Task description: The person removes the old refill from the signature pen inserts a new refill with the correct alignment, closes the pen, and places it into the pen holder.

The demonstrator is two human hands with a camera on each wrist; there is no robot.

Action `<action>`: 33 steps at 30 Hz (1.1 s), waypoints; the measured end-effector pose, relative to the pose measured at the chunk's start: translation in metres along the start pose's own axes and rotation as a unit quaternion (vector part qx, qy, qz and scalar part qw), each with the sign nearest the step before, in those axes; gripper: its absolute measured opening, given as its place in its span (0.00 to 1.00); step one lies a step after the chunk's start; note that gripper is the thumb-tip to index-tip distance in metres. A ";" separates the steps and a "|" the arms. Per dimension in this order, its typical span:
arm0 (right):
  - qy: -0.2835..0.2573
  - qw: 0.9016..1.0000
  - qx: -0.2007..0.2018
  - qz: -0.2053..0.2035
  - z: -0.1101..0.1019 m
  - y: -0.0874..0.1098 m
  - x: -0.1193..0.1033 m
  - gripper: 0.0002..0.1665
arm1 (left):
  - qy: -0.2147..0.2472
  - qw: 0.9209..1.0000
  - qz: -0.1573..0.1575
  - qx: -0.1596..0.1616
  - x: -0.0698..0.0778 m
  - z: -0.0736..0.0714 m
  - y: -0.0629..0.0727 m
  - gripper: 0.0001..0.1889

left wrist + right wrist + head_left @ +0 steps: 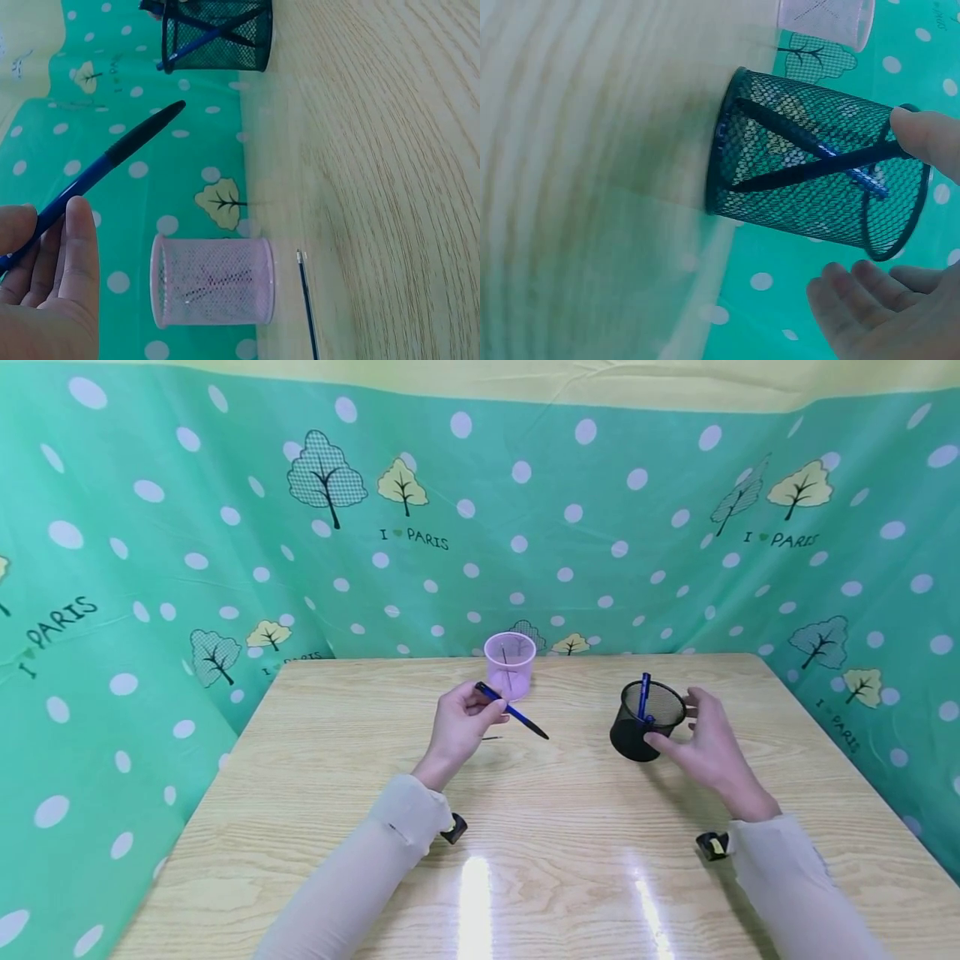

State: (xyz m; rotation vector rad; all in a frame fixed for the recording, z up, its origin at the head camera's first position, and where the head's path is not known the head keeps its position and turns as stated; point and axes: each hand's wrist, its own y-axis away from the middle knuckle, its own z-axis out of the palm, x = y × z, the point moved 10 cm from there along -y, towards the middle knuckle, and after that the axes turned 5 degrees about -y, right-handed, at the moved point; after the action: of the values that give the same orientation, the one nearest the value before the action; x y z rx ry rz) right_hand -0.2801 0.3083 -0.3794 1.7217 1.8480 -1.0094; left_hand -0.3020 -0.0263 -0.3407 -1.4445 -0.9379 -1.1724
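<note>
My left hand point(457, 727) pinches a blue pen point(519, 716) with a black grip between thumb and fingers, above the table and slanting down to the right in the head view. A black mesh pen holder point(628, 737) stands upright with two dark blue pens point(810, 171) crossed inside. Around its right side, my right hand point(708, 756) is spread. The thumb overlaps the rim, while the other fingers lie close beside the holder, a small gap showing in the right wrist view. A thin dark refill point(307, 304) lies on the table below my left hand.
Farther back stands a pink-purple mesh holder point(498, 681) with thin dark sticks inside. The light wood table point(570, 843) ends at a green dotted cloth point(420, 585) behind and at the sides. A black wrist device point(712, 846) sits by the right sleeve.
</note>
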 end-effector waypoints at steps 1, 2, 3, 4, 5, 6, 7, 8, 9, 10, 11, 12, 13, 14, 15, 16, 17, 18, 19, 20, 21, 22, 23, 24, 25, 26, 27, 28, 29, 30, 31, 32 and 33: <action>-0.009 1.000 -0.002 0.005 0.001 0.000 0.002 0.63 | 0.002 1.000 0.001 -0.001 0.000 0.000 0.000 0.08; -0.018 1.000 -0.003 0.008 0.002 -0.001 0.003 0.63 | 0.002 1.000 0.001 -0.002 0.000 0.000 0.000 0.08; -0.025 1.000 -0.004 0.011 0.003 -0.001 0.004 0.62 | 0.002 1.000 0.002 -0.002 0.000 0.000 0.000 0.09; -0.032 0.999 -0.005 0.013 0.004 -0.002 0.005 0.61 | 0.002 1.000 0.002 -0.003 0.000 0.000 0.000 0.09; -0.038 0.999 -0.008 0.013 0.005 -0.002 0.007 0.60 | 0.002 1.000 0.002 -0.004 0.000 0.000 0.000 0.09; -0.043 0.999 -0.011 0.015 0.006 -0.002 0.008 0.60 | 0.004 1.000 0.002 -0.004 0.000 0.000 0.000 0.09; -0.049 0.999 -0.014 0.017 0.007 -0.003 0.009 0.60 | 0.002 1.000 0.003 -0.003 0.000 0.000 0.000 0.09; -0.054 0.998 -0.017 0.019 0.008 -0.004 0.011 0.60 | 0.002 1.000 0.003 -0.002 0.000 0.000 0.000 0.08; -0.060 0.998 -0.020 0.023 0.009 -0.004 0.012 0.60 | 0.003 1.000 0.004 -0.002 0.000 0.000 0.000 0.08; -0.066 0.997 -0.024 0.029 0.011 -0.005 0.014 0.60 | 0.003 1.000 0.004 -0.002 0.000 0.000 0.000 0.08; -0.071 0.997 -0.027 0.035 0.012 -0.005 0.016 0.61 | 0.003 1.000 0.005 -0.002 0.000 0.001 0.000 0.08; -0.076 0.996 -0.030 0.040 0.013 -0.006 0.018 0.62 | 0.004 1.000 0.005 -0.002 -0.001 0.001 0.000 0.08; -0.082 0.995 -0.032 0.045 0.014 -0.006 0.020 0.62 | 0.004 1.000 0.005 -0.002 -0.001 0.001 0.000 0.08; -0.088 0.994 -0.034 0.051 0.015 -0.007 0.022 0.63 | 0.003 1.000 0.005 -0.001 -0.001 0.000 0.000 0.08; -0.093 0.994 -0.035 0.055 0.016 -0.007 0.024 0.63 | 0.002 1.000 0.005 0.000 -0.001 0.000 0.000 0.08; -0.101 0.993 -0.037 0.058 0.017 -0.008 0.026 0.62 | 0.002 1.000 0.006 0.001 0.000 0.000 0.000 0.08; -0.108 0.992 -0.039 0.060 0.018 -0.008 0.027 0.62 | 0.001 1.000 0.006 0.002 0.000 0.000 0.000 0.08; -0.115 0.991 -0.040 0.060 0.018 -0.009 0.028 0.61 | 0.000 1.000 0.007 0.003 0.000 -0.001 -0.001 0.08; -0.121 0.990 -0.041 0.061 0.019 -0.009 0.029 0.60 | -0.001 1.000 0.008 0.004 0.000 -0.001 0.000 0.08; -0.130 0.989 -0.043 0.060 0.020 -0.010 0.030 0.59 | -0.002 1.000 0.008 0.005 0.000 -0.001 0.000 0.07; -0.138 0.988 -0.044 0.060 0.021 -0.010 0.031 0.58 | -0.001 1.000 0.008 0.005 0.000 -0.001 -0.001 0.07; -0.145 0.986 -0.046 0.060 0.021 -0.011 0.032 0.57 | -0.001 1.000 0.009 0.005 0.000 -0.001 -0.001 0.07; -0.152 0.985 -0.048 0.061 0.022 -0.011 0.033 0.57 | -0.002 1.000 0.008 0.004 -0.001 -0.001 -0.001 0.07; -0.158 0.984 -0.050 0.061 0.023 -0.011 0.033 0.56 | -0.004 1.000 0.007 0.004 -0.001 -0.001 0.000 0.07; -0.163 0.983 -0.053 0.063 0.024 -0.012 0.034 0.56 | -0.005 1.000 0.006 0.002 -0.001 -0.001 0.000 0.07; -0.170 0.982 -0.056 0.064 0.025 -0.012 0.035 0.56 | -0.005 1.000 0.005 0.001 -0.001 -0.002 0.000 0.07; -0.174 0.981 -0.058 0.068 0.026 -0.012 0.036 0.57 | -0.006 1.000 0.004 0.000 -0.001 -0.002 0.000 0.08; -0.177 0.980 -0.062 0.070 0.026 -0.012 0.037 0.57 | -0.008 1.000 0.003 0.000 -0.001 -0.002 0.000 0.08; -0.182 0.979 -0.064 0.072 0.027 -0.012 0.037 0.57 | -0.010 1.000 0.002 0.000 -0.001 -0.002 0.001 0.08; -0.185 0.978 -0.067 0.074 0.028 -0.012 0.038 0.57 | -0.009 1.000 0.002 0.000 -0.001 -0.002 0.001 0.08; -0.187 0.977 -0.068 0.078 0.028 -0.012 0.040 0.57 | -0.008 1.000 0.002 0.000 -0.001 -0.002 0.001 0.08; -0.189 0.976 -0.070 0.080 0.029 -0.012 0.040 0.57 | -0.007 1.000 0.002 0.000 -0.001 -0.002 0.001 0.08; -0.192 0.975 -0.071 0.082 0.030 -0.012 0.040 0.57 | -0.007 1.000 0.002 0.000 -0.001 -0.003 0.000 0.08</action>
State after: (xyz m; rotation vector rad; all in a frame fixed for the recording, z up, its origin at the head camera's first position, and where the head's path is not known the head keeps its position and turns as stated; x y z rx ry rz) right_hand -0.3026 0.3138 -0.4255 1.4471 1.4715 -1.0311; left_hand -0.3023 -0.0289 -0.3419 -1.4544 -0.9451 -1.1611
